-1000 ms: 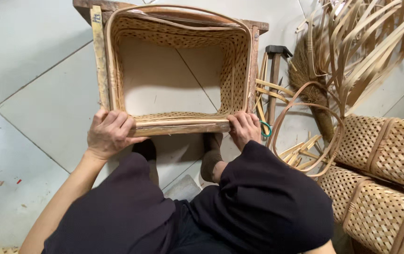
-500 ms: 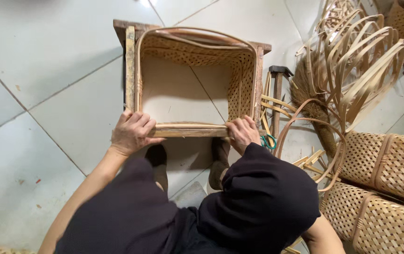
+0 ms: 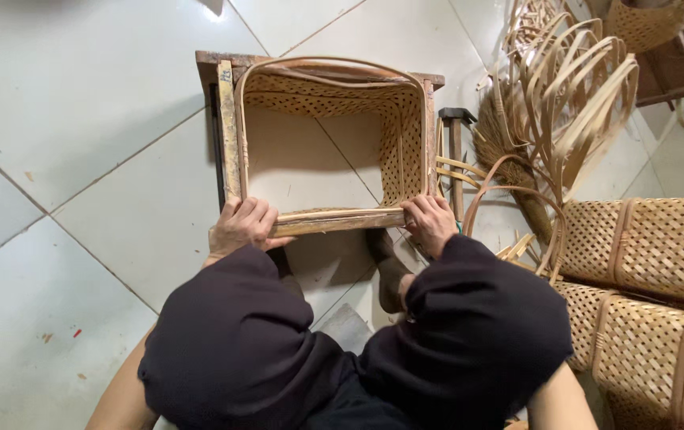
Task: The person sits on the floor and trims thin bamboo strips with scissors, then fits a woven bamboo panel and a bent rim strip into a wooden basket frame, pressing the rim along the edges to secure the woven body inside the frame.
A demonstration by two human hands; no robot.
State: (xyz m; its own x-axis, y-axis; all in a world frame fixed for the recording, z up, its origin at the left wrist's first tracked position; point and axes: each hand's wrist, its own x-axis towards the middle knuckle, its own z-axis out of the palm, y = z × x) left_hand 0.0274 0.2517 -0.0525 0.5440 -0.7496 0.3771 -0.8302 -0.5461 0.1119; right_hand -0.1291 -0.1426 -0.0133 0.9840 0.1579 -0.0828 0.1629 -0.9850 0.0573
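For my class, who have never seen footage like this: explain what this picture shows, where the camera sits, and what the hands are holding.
The camera is worn on a person's head and looks straight down. No machine is involved, only two bare hands. The left hand and right hand both grip the near rim of a square woven basket, open side up. It rests on a low wooden stand on a tiled floor. To the right lie bent cane strips and finished woven baskets.

Head view, steeply downward, close.
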